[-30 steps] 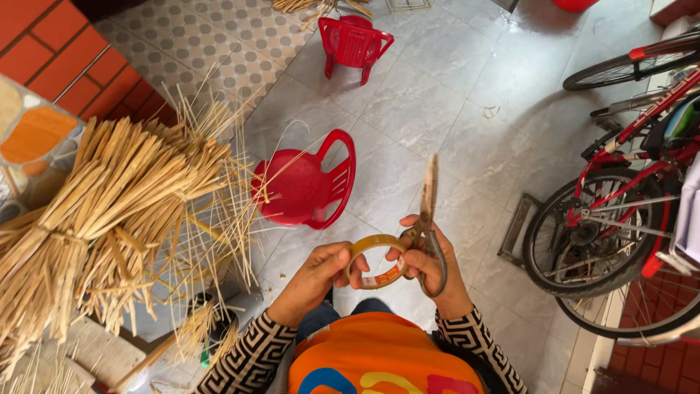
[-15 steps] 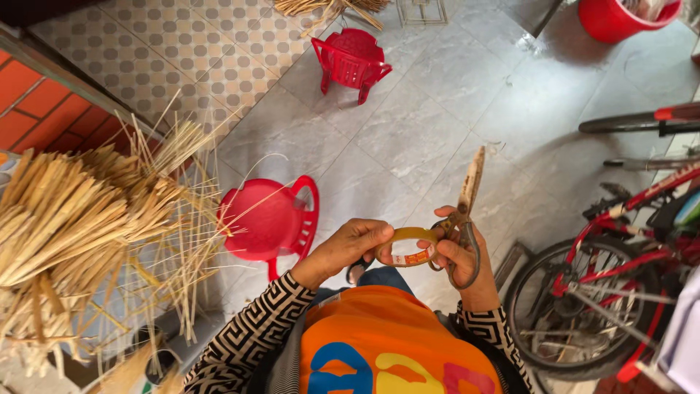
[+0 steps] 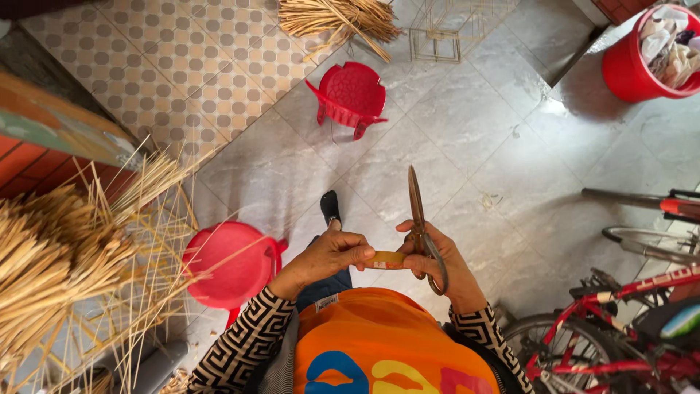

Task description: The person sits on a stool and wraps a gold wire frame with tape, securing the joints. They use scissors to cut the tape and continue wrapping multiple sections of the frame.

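Observation:
My left hand pinches one side of a roll of tan tape in front of my orange shirt. My right hand grips the roll's other side and also holds a pair of rusty metal scissors, blades closed and pointing up and away from me. The hands almost touch across the roll. My black-and-white patterned sleeves show at the bottom. One dark-shoed foot rests on the grey tiles just beyond the hands.
A heap of pale bamboo sticks fills the left side. One red plastic stool stands by my left arm, another farther off. A red bucket sits top right, a red bicycle at right, more sticks at the top.
The view has tilted forward, so the floor and far stool show more. Both hands still hold the tape roll and scissors close together; the roll now looks edge-on.

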